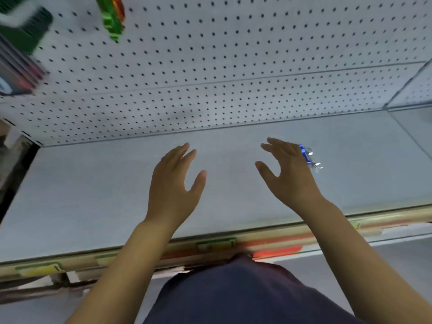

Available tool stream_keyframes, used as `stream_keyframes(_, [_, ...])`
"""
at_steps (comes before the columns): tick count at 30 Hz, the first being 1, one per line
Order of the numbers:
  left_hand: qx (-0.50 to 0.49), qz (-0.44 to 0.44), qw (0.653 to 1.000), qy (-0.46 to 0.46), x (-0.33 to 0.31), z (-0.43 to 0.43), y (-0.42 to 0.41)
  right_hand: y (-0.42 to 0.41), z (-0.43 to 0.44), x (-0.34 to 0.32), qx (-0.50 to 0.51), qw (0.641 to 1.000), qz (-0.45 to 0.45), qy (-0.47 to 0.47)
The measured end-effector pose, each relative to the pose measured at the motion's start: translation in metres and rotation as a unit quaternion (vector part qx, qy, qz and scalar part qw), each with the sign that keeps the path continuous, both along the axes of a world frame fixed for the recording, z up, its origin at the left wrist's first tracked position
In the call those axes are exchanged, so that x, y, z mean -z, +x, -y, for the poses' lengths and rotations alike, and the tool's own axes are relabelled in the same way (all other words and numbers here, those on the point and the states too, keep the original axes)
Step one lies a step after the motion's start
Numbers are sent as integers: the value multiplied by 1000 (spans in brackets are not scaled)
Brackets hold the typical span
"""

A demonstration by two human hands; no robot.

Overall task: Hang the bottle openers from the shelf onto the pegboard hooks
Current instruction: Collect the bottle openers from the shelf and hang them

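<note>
A small blue and silver bottle opener (309, 157) lies on the grey shelf (93, 195), partly hidden behind my right hand (287, 174). That hand hovers just left of it with fingers spread and holds nothing. My left hand (175, 183) floats over the middle of the shelf, also open and empty. The white pegboard (233, 66) rises behind the shelf. A green and red packaged item (113, 17) hangs from it at the top left, blurred.
Dark blurred packages (21, 47) hang at the far left of the pegboard. The shelf's front edge (210, 244) carries a price rail with yellow, green and red labels. A second shelf section (411, 127) adjoins at the right.
</note>
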State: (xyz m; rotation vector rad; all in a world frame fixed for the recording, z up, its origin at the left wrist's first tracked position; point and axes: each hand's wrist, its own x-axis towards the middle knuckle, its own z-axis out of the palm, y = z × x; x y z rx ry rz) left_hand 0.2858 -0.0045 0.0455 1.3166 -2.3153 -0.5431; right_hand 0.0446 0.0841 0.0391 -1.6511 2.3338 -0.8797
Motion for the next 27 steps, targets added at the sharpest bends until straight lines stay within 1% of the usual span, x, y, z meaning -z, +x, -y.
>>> stream_keyframes(7, [63, 66, 994, 59, 48, -44, -76, -86, -51, 47, 115, 992, 51, 31])
stream_keyframes(11, [94, 85, 989, 71, 70, -60, -118, -128, -70, 63, 144, 986, 70, 55])
stream_keyframes(14, [109, 91, 987, 82, 79, -65, -151, -149, -72, 72, 143, 983, 93, 70])
stream_keyframes(17, [125, 99, 983, 87, 85, -64, -183, -166, -64, 76, 135, 981, 122, 67])
stream_keyframes(19, [134, 109, 981, 85, 85, -62, -201, -175, -55, 79, 101, 987, 105, 69])
stream_keyframes(22, [145, 122, 979, 76, 84, -57, -224, -183, -43, 84, 35, 994, 38, 100])
stream_keyframes(24, [155, 133, 977, 65, 83, -54, -238, -186, -40, 86, 17, 993, 10, 115])
stream_keyframes(27, [174, 142, 973, 51, 86, -46, -255, -194, -47, 91, 20, 997, 14, 79])
